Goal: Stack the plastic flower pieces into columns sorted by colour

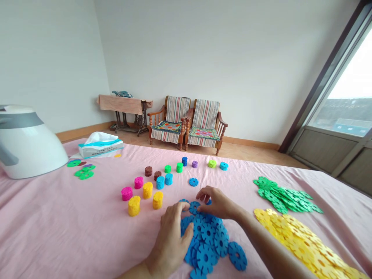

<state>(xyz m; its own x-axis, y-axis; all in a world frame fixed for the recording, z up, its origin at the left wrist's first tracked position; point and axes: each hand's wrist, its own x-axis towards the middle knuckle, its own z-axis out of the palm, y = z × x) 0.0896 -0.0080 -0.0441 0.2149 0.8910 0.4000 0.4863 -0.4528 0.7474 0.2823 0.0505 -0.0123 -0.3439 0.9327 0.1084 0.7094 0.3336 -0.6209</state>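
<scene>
A heap of flat blue notched plastic discs (208, 233), like snowflake building pieces, lies in front of me on the pink cloth. My left hand (174, 234) rests at the heap's left side, thumb apart from its curved fingers. Over the far side of the heap is my right hand (216, 202), its fingers bent and its thumb apart, with blue pieces beneath and behind it. Whether its fingertips touch a piece is unclear. One loose blue disc (193, 181) lies beyond the hands, and another blue disc (237, 256) is at the heap's right.
Short stacks of discs stand beyond my left hand, including a yellow stack (134, 206) and a pink stack (126, 193). Green discs (283, 195) and yellow discs (305, 242) are heaped right. A white kettle (31, 143) and a tissue box (101, 148) stand left.
</scene>
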